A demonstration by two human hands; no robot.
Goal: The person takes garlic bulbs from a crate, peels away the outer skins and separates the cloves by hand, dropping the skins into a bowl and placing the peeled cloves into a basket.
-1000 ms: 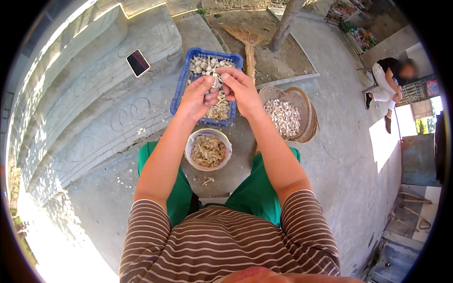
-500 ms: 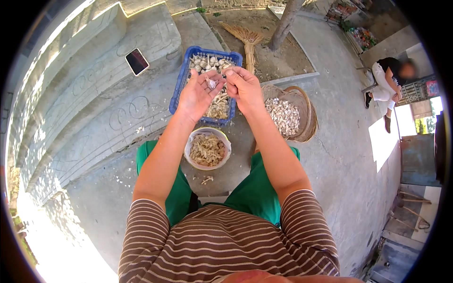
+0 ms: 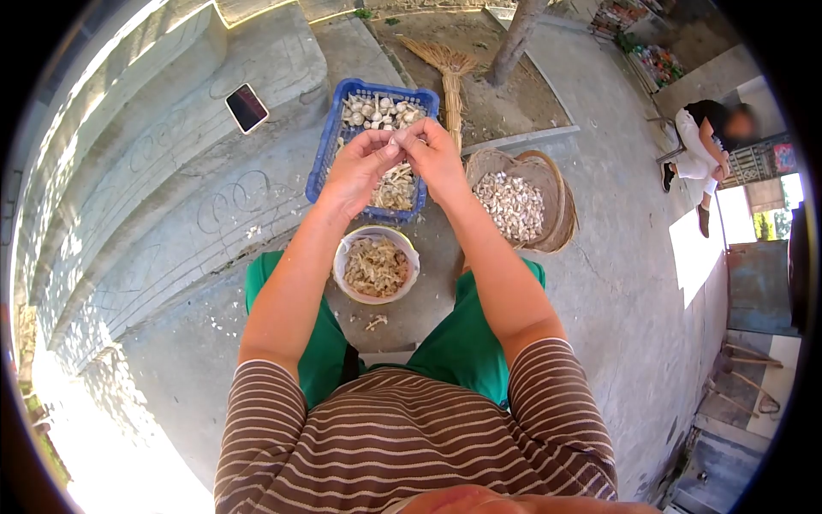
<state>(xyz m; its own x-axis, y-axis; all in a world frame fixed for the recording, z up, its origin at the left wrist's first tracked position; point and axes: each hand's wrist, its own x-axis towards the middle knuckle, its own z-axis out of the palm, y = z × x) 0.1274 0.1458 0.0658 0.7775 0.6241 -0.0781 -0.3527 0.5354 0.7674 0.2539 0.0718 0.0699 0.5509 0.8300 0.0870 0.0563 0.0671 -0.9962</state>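
My left hand [image 3: 358, 171] and my right hand [image 3: 434, 163] meet fingertip to fingertip over a blue plastic crate [image 3: 318, 171]. Both are closed, pinching a small whitish piece of garlic [image 3: 394, 142] that the fingers mostly hide. Whole garlic bulbs [image 3: 383, 111] lie at the far end of the crate, and pale stalks and peelings [image 3: 396, 190] fill its near end. To the right, separated garlic cloves [image 3: 511, 206] lie heaped in a wicker basket [image 3: 558, 193]. Between my knees stands a white bucket [image 3: 414, 276] of dry brownish trimmings [image 3: 375, 267].
A straw broom [image 3: 451, 81] lies behind the crate, near a tree trunk [image 3: 516, 43]. On the concrete step [image 3: 171, 128] at left rests a phone [image 3: 247, 108]. A seated person [image 3: 704, 141] is at far right. Loose scraps [image 3: 376, 322] dot the ground.
The left palm, which lay open with garlic on it, has curled closed. The right hand has moved slightly left, bringing both hands' fingertips together around the garlic.
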